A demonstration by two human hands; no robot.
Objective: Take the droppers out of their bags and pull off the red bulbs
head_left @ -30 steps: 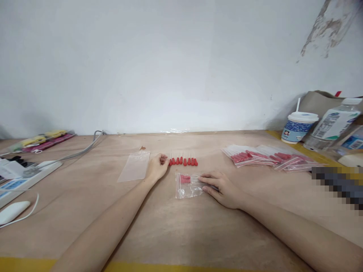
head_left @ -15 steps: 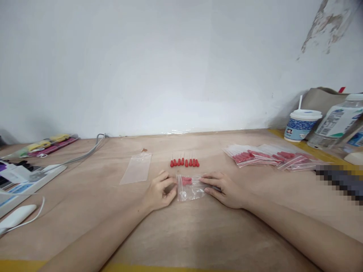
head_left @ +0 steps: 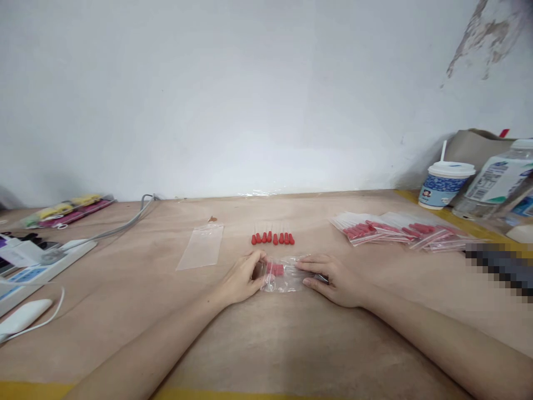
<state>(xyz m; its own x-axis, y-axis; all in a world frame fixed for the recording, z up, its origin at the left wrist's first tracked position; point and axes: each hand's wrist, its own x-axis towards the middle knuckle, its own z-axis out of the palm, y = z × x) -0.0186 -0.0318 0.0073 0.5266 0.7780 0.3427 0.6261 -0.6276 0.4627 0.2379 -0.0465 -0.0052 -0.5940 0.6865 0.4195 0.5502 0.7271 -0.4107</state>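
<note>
A clear zip bag (head_left: 291, 282) with droppers inside lies on the table between my hands, and their red bulbs (head_left: 275, 269) show at its left end. My left hand (head_left: 246, 279) grips the bag's zip end, index finger at the upper corner and thumb at the lower one. On the bag's right part, my right hand (head_left: 331, 279) holds it with fingertips and thumb. Just beyond the bag stands a row of several loose droppers (head_left: 275, 239), red bulbs toward me and thin clear stems pointing away. Another flat zip bag (head_left: 200, 248) lies to the left.
Several filled bags (head_left: 378, 230) of red-bulbed droppers are piled at the right. Behind them stand a paper cup with a straw (head_left: 445, 186) and a plastic bottle (head_left: 495, 180). A power strip (head_left: 25, 278) with cables is at the left. The wall (head_left: 258, 100) closes the far side.
My left hand has shifted slightly right and its fingers have spread to the two corners of the bag's zip end. The bag looks more crumpled there. My right hand has stayed nearly in place.
</note>
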